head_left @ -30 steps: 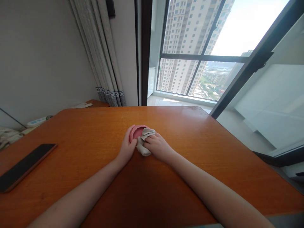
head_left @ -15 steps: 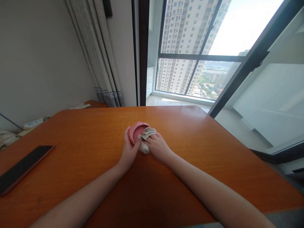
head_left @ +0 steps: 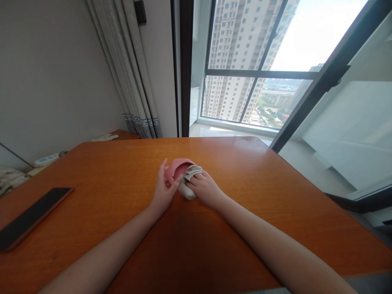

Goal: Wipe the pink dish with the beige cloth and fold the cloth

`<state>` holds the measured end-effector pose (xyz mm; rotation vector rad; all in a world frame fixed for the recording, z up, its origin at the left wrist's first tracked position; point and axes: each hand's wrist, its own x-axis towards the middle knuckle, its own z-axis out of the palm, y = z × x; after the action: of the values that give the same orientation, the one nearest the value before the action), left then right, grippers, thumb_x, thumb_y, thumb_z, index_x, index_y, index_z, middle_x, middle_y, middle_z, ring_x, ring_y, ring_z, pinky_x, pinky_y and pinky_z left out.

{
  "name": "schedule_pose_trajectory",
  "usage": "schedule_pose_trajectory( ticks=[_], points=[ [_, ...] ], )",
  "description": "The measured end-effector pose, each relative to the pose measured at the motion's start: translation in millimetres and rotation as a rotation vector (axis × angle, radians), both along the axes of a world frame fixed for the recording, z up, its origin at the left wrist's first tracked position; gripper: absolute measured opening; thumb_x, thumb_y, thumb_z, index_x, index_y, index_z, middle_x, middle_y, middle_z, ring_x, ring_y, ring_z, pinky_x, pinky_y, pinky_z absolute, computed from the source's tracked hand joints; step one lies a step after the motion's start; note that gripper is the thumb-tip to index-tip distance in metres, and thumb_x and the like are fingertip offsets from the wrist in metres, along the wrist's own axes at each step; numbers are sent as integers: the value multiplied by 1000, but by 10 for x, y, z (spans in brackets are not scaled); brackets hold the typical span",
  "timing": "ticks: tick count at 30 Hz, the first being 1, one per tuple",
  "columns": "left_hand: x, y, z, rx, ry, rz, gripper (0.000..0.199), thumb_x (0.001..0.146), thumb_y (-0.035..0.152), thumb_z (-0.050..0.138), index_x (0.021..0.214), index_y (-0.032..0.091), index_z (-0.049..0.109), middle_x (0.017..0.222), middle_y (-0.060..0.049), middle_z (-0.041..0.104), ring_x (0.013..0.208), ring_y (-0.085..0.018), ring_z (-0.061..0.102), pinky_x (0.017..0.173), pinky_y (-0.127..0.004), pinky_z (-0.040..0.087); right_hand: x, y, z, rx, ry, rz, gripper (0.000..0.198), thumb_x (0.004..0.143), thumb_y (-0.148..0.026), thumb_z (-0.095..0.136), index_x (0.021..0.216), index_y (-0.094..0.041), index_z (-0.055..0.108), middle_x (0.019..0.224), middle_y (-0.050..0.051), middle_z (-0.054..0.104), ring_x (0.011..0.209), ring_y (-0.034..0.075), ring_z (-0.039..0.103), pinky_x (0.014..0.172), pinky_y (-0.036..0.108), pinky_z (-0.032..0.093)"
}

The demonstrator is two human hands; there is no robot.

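Note:
A small pink hollow thing with a rounded, bowl-like opening (head_left: pixel 175 168) is held tilted above the middle of the wooden table (head_left: pixel 128 163). My left hand (head_left: pixel 163 188) grips it from the left, thumb near the front rim and fingers around the far side. In my right hand (head_left: pixel 206 188) is a crumpled pale grey cloth (head_left: pixel 187 191), pressed against the opening's near right edge. The cloth hangs down in front and hides part of the pink thing. Some right fingertips are covered by it.
A dark phone-like slab with a reddish-brown edge (head_left: pixel 33 216) lies on the table's left side. Beyond the left edge are a white remote-like item (head_left: pixel 45 159) and folded fabric (head_left: pixel 12 179). A curtain (head_left: pixel 128 69) and large window (head_left: pixel 245 73) stand past the far edge.
The pink thing has turned slightly, its opening looking narrower. My left fingers have loosened a little and one points up. The cloth stays against the rim in my right hand.

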<state>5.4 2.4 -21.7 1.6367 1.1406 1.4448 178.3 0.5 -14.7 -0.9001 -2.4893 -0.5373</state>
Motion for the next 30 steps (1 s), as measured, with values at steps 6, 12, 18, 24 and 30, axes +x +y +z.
schedule_pose_trajectory(
  ticks=[6,12,18,24,30],
  points=[
    [52,-12,-54,-31,0,34,62,77,36,58,130,17,31,138,-12,38,129,-23,37,108,-38,29,-6,6,-11,-3,45,22,12,88,-21,50,92,-19,62,95,5,63,90,19,50,85,35,39],
    [-60,77,-48,24,95,-17,59,76,32,57,129,17,35,136,-11,41,129,-24,37,110,-41,25,69,36,64,14,-47,16,16,90,-22,48,96,-19,62,97,5,63,94,20,50,89,35,38],
    [50,-43,-69,9,-21,-10,80,74,35,64,139,21,19,148,-12,24,136,-24,26,112,-40,22,37,8,0,52,23,-25,14,89,-21,49,93,-19,63,97,6,64,93,20,50,85,37,38],
    [17,-16,-41,-37,-17,25,66,78,36,59,135,20,30,140,-11,39,131,-23,36,110,-39,26,29,13,41,24,36,13,14,89,-22,49,91,-20,63,95,5,64,91,19,50,84,35,38],
    [-43,20,-24,59,77,20,71,75,34,63,136,21,30,141,-10,37,131,-25,35,110,-41,27,53,-4,112,16,-14,-24,16,90,-20,47,95,-19,62,94,5,64,90,19,50,84,35,38]
  ],
)
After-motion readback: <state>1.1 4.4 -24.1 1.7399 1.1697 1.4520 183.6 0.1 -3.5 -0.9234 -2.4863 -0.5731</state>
